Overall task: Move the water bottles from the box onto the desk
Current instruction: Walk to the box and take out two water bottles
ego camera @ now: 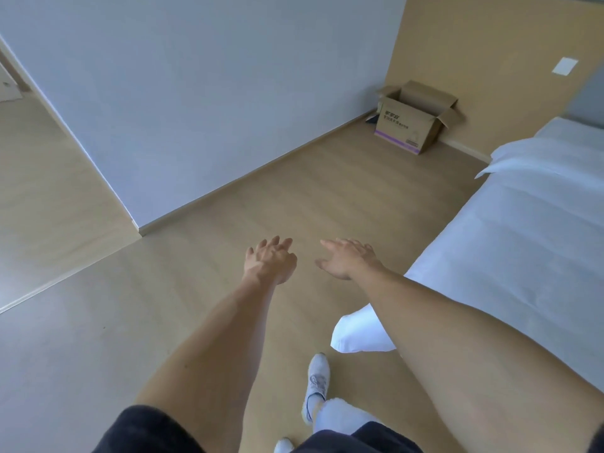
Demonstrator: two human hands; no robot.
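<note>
- Left hand [273,261]: extended forward over the wooden floor [294,197], fingers loosely curled and spread, holding nothing, in contact with nothing.
- Right hand [349,258]: extended forward just beside the left hand, palm down, fingers spread and relaxed, holding nothing.
- Cardboard box [415,120]: stands on the floor in the far corner, where the grey wall [212,93] meets the tan wall [483,60]. All top flaps are folded outward. A purple band and printed text mark the facing side. The box is well apart from both hands.
- Water bottles: none can be made out; the box interior is seen at a shallow angle, so its contents cannot be determined.
- Bed [529,223]: white sheets, along the right side of the view, with its near corner just beside the right forearm.
- Wall plate [564,66]: white, mounted on the tan wall above the bed.
- Person: dark short sleeves at the bottom edge; one white shoe [317,384] on the floor between the forearms.
</note>
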